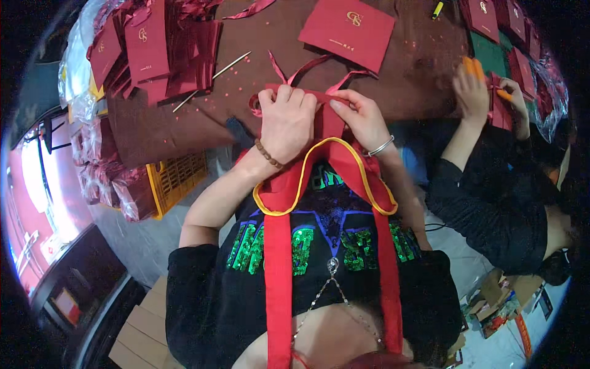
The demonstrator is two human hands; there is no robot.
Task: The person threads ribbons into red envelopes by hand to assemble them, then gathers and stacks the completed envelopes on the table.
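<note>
At the table's near edge I hold a dark red paper bag (326, 97), seen edge-on, between both hands. My left hand (286, 120), with a beaded bracelet, is closed over its left part, the knuckles up. My right hand (362, 123), with a silver bangle, pinches its right part between thumb and fingers. Dark red ribbons (301, 69) stick out past the bag onto the table. Their other ends are hidden by my fingers. Just beyond them lies a flat red paper bag (349, 34) with gold print.
Stacked red bags (147, 46) fill the far left of the brown-covered table (258, 31). A thin pointed stick (212, 81) and a yellow marker (437, 10) lie on it. At right, a co-worker's hands (473, 92) wear orange finger covers. A yellow crate (178, 178) stands below left.
</note>
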